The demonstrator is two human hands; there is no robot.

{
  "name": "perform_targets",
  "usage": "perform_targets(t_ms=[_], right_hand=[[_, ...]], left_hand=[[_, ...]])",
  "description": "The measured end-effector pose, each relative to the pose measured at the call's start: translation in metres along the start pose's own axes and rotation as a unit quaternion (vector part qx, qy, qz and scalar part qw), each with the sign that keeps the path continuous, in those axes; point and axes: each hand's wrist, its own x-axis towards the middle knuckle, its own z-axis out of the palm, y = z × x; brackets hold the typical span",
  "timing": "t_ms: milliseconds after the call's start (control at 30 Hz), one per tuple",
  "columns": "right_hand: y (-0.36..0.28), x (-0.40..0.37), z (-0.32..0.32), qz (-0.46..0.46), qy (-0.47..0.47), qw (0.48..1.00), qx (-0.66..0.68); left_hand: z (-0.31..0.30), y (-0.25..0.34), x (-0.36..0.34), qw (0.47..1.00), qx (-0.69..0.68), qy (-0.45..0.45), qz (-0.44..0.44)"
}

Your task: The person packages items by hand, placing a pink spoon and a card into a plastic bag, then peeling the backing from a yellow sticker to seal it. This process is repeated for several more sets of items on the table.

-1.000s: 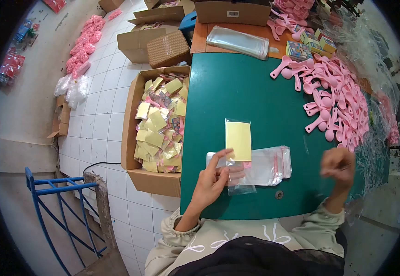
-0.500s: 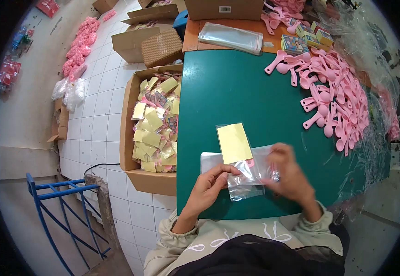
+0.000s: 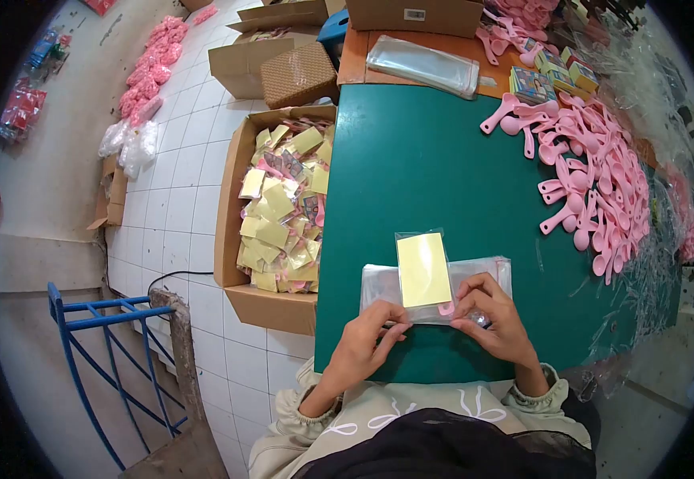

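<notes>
A clear plastic bag with a pale yellow card (image 3: 424, 270) in it lies near the table's front edge. A bit of pink plastic (image 3: 445, 308) shows below the card. My left hand (image 3: 367, 339) pinches the bag's lower left edge between thumb and fingers. On the other side, my right hand (image 3: 494, 321) is closed on the lower right edge, with something small and shiny showing beside its fingers. Beneath the bag, flat clear bags (image 3: 486, 271) lie crosswise on the green table (image 3: 419, 168).
Pink spoons (image 3: 594, 176) are heaped at the table's right. Small printed boxes (image 3: 532, 84) and a pack of clear bags (image 3: 423, 65) stand at the back. Left of the table, a cardboard box (image 3: 271, 310) holds many packed bags. A blue metal frame (image 3: 95, 323) stands farther left.
My right hand, blurred before, has come to the bag's lower edge and closed on it. The bag's lower end, which hung toward me, is now folded up. The view has shifted slightly.
</notes>
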Motion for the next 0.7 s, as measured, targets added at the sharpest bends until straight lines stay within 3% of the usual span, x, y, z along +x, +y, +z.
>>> perform_targets(t_ms=[167,267,567,700], right_hand=[[0.013,-0.005,0.015,0.128,0.024,0.955,0.268],[0.012,-0.004,0.022,0.153,0.051,0.954,0.253],[0.009,0.002,0.033,0.166,0.15,0.948,0.226],[0.008,0.001,0.036,0.154,0.153,0.955,0.201]], left_hand=[[0.007,0.013,0.005,0.997,0.039,0.046,0.052],[0.01,0.007,0.006,0.996,0.061,0.06,0.039],[0.025,-0.002,0.006,0.978,-0.13,0.15,-0.058],[0.023,-0.004,0.004,0.99,-0.067,0.114,-0.038]])
